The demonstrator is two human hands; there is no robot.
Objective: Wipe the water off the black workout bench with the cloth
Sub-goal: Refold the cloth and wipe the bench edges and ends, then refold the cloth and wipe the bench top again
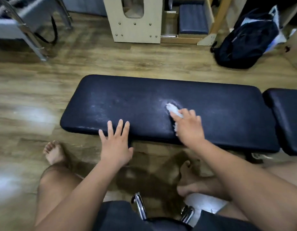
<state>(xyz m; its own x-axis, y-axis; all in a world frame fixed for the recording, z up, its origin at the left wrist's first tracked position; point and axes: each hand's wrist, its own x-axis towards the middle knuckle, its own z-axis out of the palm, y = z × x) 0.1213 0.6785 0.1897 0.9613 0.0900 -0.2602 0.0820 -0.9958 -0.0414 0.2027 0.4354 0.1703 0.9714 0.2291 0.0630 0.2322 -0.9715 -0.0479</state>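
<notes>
We are pressing our right hand [188, 125] down on the white cloth [174, 112], fingers curled over it, near the middle of the black worktop [219, 114]; our left hand [116, 140] is lying flat on the near edge, fingers spread, holding nothing; wet marks are shining by the cloth.

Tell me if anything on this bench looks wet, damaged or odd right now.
Yes. The black bench has a shiny wet ring just past the white cloth under the right hand, and pale streaks near its left end beyond the left hand, which lies flat on the front edge. No tears or damage show.
</notes>
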